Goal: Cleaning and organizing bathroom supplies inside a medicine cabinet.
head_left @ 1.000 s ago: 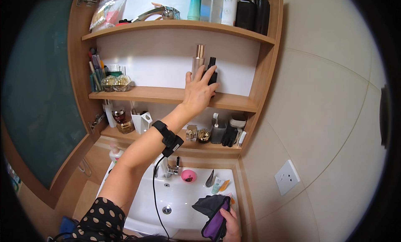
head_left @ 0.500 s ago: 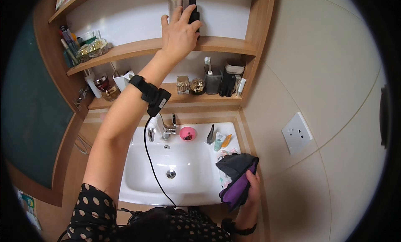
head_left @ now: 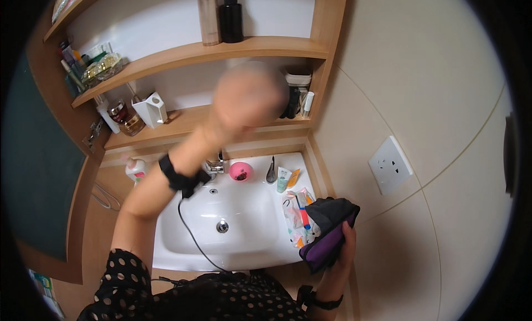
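Note:
My left hand (head_left: 248, 98) is a blur of motion in front of the lower wooden shelf (head_left: 183, 121), below the middle shelf (head_left: 166, 57); I cannot make out its fingers or anything in them. A black strap with a cable circles that wrist. On the middle shelf above it stand a bronze bottle (head_left: 209, 16) and a black pump bottle (head_left: 230, 16). My right hand (head_left: 344, 249) grips an open black and purple pouch (head_left: 328, 232) at the right edge of the white sink (head_left: 249, 210).
A tap (head_left: 215, 166), a pink dish (head_left: 240, 171) and several tubes (head_left: 293, 204) lie around the basin. A white holder (head_left: 151, 109) and a dark glass bottle (head_left: 126, 118) sit on the lower shelf. A wall socket (head_left: 391, 164) is on the right.
My left hand has come off the two bottles on the middle shelf and dropped down toward the lower shelf. The view has tilted further down. The pouch stays in my right hand.

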A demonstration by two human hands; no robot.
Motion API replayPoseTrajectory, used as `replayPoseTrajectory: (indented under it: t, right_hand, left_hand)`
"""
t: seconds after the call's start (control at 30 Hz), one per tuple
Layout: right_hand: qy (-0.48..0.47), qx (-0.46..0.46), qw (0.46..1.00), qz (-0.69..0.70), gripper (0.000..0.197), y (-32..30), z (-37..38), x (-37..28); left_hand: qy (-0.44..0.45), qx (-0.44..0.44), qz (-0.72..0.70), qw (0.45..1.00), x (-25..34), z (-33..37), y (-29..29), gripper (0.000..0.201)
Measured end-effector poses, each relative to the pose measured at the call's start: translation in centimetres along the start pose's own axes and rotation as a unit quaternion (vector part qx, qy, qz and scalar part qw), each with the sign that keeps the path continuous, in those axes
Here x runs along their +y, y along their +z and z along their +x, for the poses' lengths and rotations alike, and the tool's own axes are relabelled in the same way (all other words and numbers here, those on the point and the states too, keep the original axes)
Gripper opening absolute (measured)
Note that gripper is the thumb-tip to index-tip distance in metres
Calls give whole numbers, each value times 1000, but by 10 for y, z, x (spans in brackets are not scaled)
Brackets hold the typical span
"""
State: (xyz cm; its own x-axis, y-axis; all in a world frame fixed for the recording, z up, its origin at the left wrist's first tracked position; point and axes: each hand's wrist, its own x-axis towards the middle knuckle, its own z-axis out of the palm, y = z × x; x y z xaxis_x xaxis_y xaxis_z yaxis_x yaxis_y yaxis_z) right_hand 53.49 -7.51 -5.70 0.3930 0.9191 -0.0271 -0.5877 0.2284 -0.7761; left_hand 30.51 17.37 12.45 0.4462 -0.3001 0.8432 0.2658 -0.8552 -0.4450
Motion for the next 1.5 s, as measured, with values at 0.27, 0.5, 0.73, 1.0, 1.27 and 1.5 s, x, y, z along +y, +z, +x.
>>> replayPoseTrajectory:
  t: [0.27,0.5,0.73,1.0,1.27,1.5]
  right_hand:
    - [32,28,999,-25,53,-10,-2,9]
    - [37,69,997,-16,49,-31,-6,23]
    - [31,80,996,-22,47,-33,-6,26]
    - [87,76,993,19,42,-4,1,30]
    - [-2,-132,973,-188,33,83,21,85]
    - [-352,-149,735,-560,54,130,8,113]
  left_hand:
    - [-352,-350,-156,854,108,-169,90,46]
    - [-354,-457,-74,813,102,-216,142,51]
    - [-309,-470,-88,822,83,-252,156,15]
    - [-300,-465,-14,833,83,-222,79,8]
    - [-744,-157,-349,547,130,-188,-6,18]
    - [-760,-30,-401,511,151,-153,-65,22]
